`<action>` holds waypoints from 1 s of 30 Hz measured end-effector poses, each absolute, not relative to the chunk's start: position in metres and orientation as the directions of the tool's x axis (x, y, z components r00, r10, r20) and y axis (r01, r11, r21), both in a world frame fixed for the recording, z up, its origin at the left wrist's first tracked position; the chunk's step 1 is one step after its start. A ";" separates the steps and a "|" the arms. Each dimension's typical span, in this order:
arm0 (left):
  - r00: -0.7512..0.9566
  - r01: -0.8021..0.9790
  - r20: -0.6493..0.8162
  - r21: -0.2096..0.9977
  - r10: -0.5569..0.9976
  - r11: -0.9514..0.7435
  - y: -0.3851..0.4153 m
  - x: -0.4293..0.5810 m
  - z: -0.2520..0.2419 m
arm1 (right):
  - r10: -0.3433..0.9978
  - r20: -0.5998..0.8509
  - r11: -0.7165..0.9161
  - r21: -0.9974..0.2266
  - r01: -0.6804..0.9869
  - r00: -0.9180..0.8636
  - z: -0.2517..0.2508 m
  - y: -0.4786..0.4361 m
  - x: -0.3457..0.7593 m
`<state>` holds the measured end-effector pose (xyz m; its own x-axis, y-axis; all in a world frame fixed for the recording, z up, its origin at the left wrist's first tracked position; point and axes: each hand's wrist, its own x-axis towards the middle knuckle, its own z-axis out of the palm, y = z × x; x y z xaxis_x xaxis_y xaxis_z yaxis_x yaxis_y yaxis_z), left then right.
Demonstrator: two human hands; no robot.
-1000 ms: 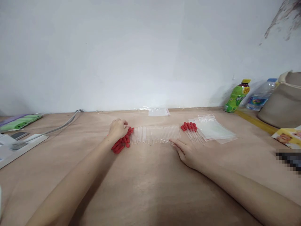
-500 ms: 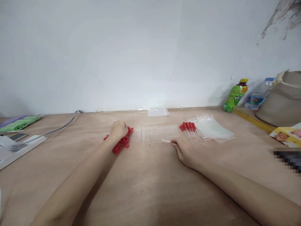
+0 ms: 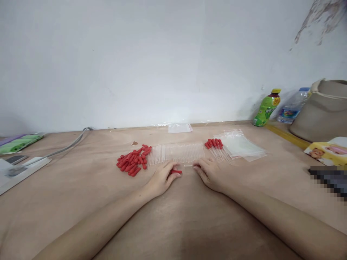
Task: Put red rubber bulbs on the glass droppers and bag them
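Observation:
My left hand (image 3: 164, 176) is closed on a red rubber dropper bulb (image 3: 176, 172), its narrow end pointing right. Facing it, my right hand (image 3: 208, 172) pinches a thin clear dropper tube (image 3: 188, 166) whose end points left, a short gap from the bulb. A loose heap of red bulbs (image 3: 131, 161) lies to the left. Behind my hands runs a row of clear tubes (image 3: 176, 153) side by side. Beyond my right hand, several droppers with red bulbs fitted (image 3: 214, 143) lie together, tubes toward me.
Clear zip bags (image 3: 244, 146) are stacked right of the droppers, and another bag (image 3: 179, 128) lies by the wall. A green bottle (image 3: 267, 108), a water bottle (image 3: 294, 106) and a grey bucket (image 3: 320, 112) stand back right. A cable (image 3: 70, 145) and power strip (image 3: 35, 168) lie left.
My left hand has come away from the red heap and moved right, bringing a bulb toward the tube. The right hand keeps its pinch on the tube. The view has shifted slightly.

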<state>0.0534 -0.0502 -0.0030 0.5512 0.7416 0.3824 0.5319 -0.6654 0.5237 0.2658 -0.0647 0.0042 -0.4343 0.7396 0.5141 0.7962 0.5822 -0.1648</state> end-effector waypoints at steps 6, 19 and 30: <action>0.554 0.543 0.380 0.509 0.741 -0.667 -0.050 0.053 0.004 | 0.694 0.519 0.675 -0.227 0.702 -0.499 -0.003 -0.064 0.263; 0.582 0.491 0.349 0.569 0.734 -0.660 -0.055 0.054 -0.001 | 0.670 0.467 0.742 -0.389 0.546 -0.578 -0.012 -0.054 0.268; 0.591 0.539 0.361 0.488 0.721 -0.686 -0.053 0.055 -0.005 | 0.690 0.504 0.664 -0.154 0.732 -0.520 -0.008 -0.064 0.261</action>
